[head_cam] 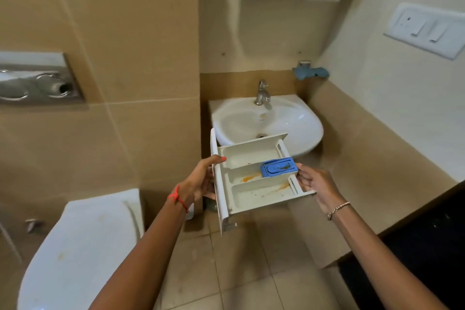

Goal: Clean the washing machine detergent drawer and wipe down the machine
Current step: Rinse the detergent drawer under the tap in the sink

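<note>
I hold a white detergent drawer point(254, 199) out in front of me, level, just short of the washbasin point(297, 123). Its front panel faces left. It has three compartments, with orange residue in the middle and near ones. A blue insert point(278, 166) sits in the middle compartment at the right end. My left hand point(201, 180) grips the front panel side, thumb over the top edge. My right hand point(314, 181) grips the rear end of the drawer. The washing machine is not in view.
A metal tap point(261, 93) stands at the back of the basin. A closed white toilet point(83, 246) is at lower left, with a chrome flush plate point(37, 78) above. A blue cloth point(310, 72) hangs on the right wall. A dark counter point(415, 246) runs along the right.
</note>
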